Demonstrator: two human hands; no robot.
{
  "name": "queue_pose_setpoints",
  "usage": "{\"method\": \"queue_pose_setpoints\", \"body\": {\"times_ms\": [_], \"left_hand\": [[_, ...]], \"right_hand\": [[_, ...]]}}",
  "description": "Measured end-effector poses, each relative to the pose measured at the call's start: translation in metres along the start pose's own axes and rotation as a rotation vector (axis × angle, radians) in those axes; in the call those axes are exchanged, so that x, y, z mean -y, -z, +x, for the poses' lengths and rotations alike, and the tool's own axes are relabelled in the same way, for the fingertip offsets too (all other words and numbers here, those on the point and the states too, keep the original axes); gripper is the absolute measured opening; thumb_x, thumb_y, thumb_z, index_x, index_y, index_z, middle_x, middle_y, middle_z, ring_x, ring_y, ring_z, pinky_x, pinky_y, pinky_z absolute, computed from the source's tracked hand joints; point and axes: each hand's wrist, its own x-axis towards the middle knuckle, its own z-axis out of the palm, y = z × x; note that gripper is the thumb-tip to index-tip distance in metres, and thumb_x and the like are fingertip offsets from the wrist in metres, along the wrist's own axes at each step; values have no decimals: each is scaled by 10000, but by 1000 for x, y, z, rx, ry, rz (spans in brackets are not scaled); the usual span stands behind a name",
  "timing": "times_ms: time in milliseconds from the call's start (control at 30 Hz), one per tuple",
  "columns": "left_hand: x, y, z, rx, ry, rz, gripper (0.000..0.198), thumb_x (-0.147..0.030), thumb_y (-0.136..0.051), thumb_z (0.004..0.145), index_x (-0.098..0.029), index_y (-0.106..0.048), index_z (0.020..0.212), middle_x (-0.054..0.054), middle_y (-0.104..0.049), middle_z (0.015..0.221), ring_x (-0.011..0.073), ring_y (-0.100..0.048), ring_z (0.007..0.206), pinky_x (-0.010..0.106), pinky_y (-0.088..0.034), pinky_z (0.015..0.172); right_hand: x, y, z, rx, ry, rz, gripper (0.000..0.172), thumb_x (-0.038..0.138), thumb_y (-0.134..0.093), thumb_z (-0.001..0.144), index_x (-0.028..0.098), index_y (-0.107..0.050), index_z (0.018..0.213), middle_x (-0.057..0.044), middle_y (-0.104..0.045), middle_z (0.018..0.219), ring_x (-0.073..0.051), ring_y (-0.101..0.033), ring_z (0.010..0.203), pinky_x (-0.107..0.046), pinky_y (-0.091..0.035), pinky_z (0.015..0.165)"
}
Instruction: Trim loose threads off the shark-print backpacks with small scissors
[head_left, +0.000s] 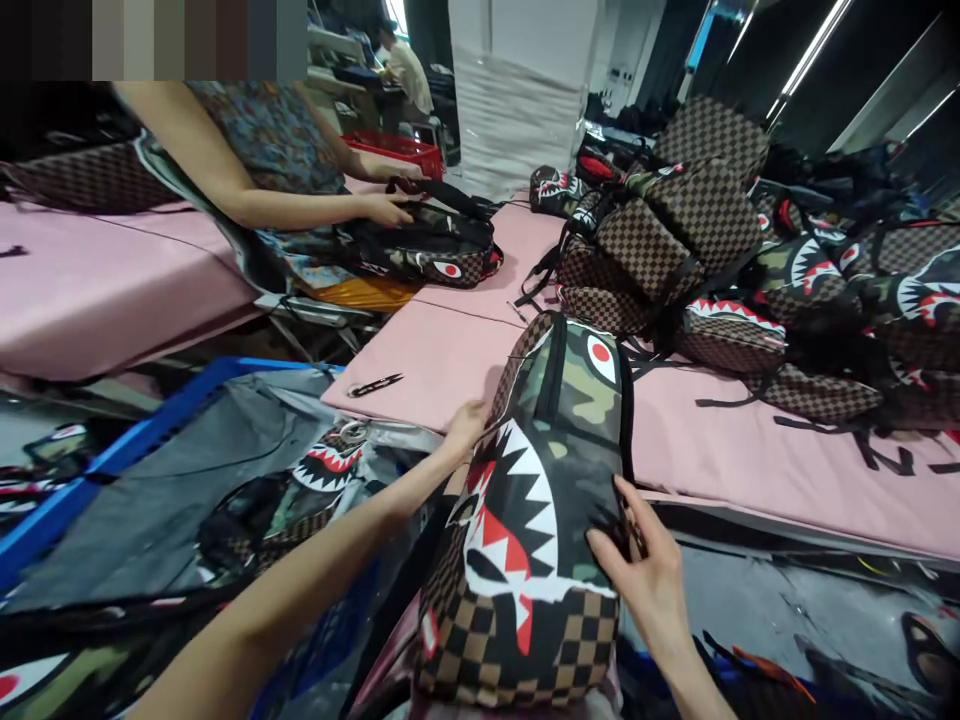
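A backpack with a camouflage upper part, a shark-mouth print and a brown-black checked bottom leans on the table edge in front of me, its base towards my body. My left hand holds its left side, with some fingers hidden behind the bag. On the right side, my right hand grips the edge, thumb on the front and fingers curled at the side seam. Black thread snips lie on the pink table, left of the backpack.
A heap of checked and shark-print backpacks covers the table's right side. Across the table, a co-worker's hands are on another shark-print bag. A blue-rimmed bin with bags stands at lower left. Further back is a red crate.
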Motion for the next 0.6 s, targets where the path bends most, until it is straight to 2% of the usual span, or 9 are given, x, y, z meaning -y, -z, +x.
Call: {"method": "queue_pose_setpoints", "body": {"times_ms": [67, 100, 133, 200, 233, 300, 333, 433, 600], "left_hand": [[-36, 6, -6, -141, -238, 51, 390, -363, -501, 788, -205, -504, 1145, 84, -537, 1217, 237, -409, 1222, 398, -345, 1006], [-56, 6, -9, -158, -487, 165, 411, -352, -484, 812, -214, -473, 1199, 87, -500, 1267, 239, -388, 1239, 418, -333, 1015], [-74, 4, -12, -95, -717, 320, 427, -354, -492, 820, -224, -462, 1225, 87, -476, 1295, 248, -375, 1247, 440, -318, 1021], [-103, -7, -18, 252, -1026, 672, 465, -384, -548, 801, -242, -469, 1236, 80, -449, 1327, 264, -349, 1263, 452, -294, 1030], [-112, -15, -20, 431, -1108, 820, 490, -407, -571, 787, -246, -473, 1240, 80, -436, 1342, 276, -330, 1274, 461, -280, 1033], [-120, -28, -22, 683, -1162, 1035, 552, -454, -588, 769, -252, -456, 1265, 84, -393, 1385, 305, -292, 1291, 492, -267, 1023], [-121, -32, -23, 737, -1158, 1100, 580, -471, -587, 765, -260, -436, 1285, 83, -361, 1411, 321, -275, 1295, 511, -270, 1010], [-120, -32, -26, 771, -1112, 1220, 648, -459, -616, 735, -297, -389, 1321, 68, -274, 1463, 360, -245, 1289, 539, -308, 953], [-124, -19, -41, 798, -1074, 1356, 810, -319, -763, 568, -326, -415, 1300, 54, -269, 1470, 389, -252, 1271, 546, -303, 951]], "right_hand": [[2, -3, -7, 22, 69, -75, 517, 346, -613, 779, 251, -494, 1273, -90, -605, 1124, -211, -610, 932, -302, -525, 744], [4, -3, -8, 36, 109, -110, 523, 346, -608, 785, 251, -480, 1283, -93, -608, 1108, -212, -616, 914, -299, -526, 721], [6, -1, -8, 56, 153, -142, 534, 349, -605, 790, 249, -466, 1295, -95, -613, 1081, -211, -621, 887, -293, -526, 692], [11, 6, -1, 128, 250, -197, 537, 361, -596, 804, 246, -454, 1309, -87, -626, 991, -196, -629, 806, -274, -518, 637], [14, 9, 4, 167, 297, -222, 513, 359, -586, 815, 247, -465, 1300, -76, -625, 946, -183, -628, 770, -263, -513, 625], [22, 15, 19, 191, 362, -282, 436, 332, -552, 846, 245, -496, 1270, -68, -616, 936, -165, -624, 763, -249, -502, 633], [26, 16, 27, 194, 380, -314, 402, 314, -532, 860, 243, -506, 1255, -72, -608, 981, -165, -623, 800, -245, -498, 648], [38, 8, 50, 284, 407, -392, 355, 292, -518, 866, 230, -519, 1216, -79, -574, 1099, -182, -613, 891, -247, -488, 639], [46, -17, 59, 458, 406, -377, 228, 263, -582, 825, 204, -594, 1045, -45, -605, 918, -186, -616, 807, -275, -467, 668]]}}
